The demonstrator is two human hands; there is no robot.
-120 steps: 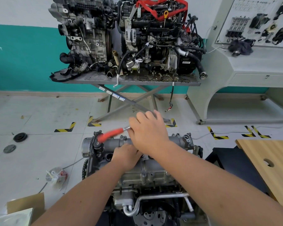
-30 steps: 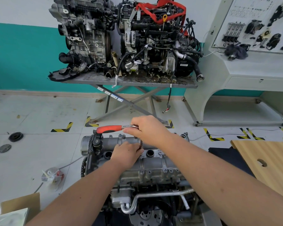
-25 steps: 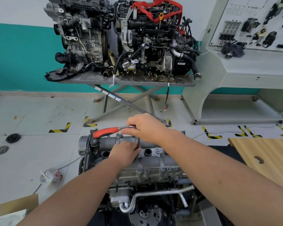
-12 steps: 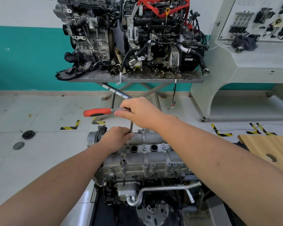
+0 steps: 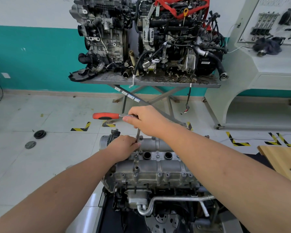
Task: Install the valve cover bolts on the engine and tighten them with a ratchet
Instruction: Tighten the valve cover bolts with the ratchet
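The grey engine [image 5: 151,172] stands low in the middle, its valve cover [image 5: 158,145] on top with several bolts along the edges. My right hand [image 5: 146,121] grips the head end of a ratchet [image 5: 106,116] whose red handle points left. A thin extension bar [image 5: 138,135] runs straight down from the ratchet to the cover's far left part. My left hand [image 5: 123,147] pinches the lower end of that bar against the cover. The socket and the bolt under it are hidden by my left fingers.
Two more engines [image 5: 149,36] sit on a metal table [image 5: 149,81] against the teal wall. A white training console [image 5: 259,64] stands at the right, a wooden board [image 5: 282,162] at the right edge. Black discs [image 5: 39,134] lie on the tiled floor at left.
The ratchet and both hands shifted left along the cover, from its middle to its far left part. The red handle swung to point straight left.
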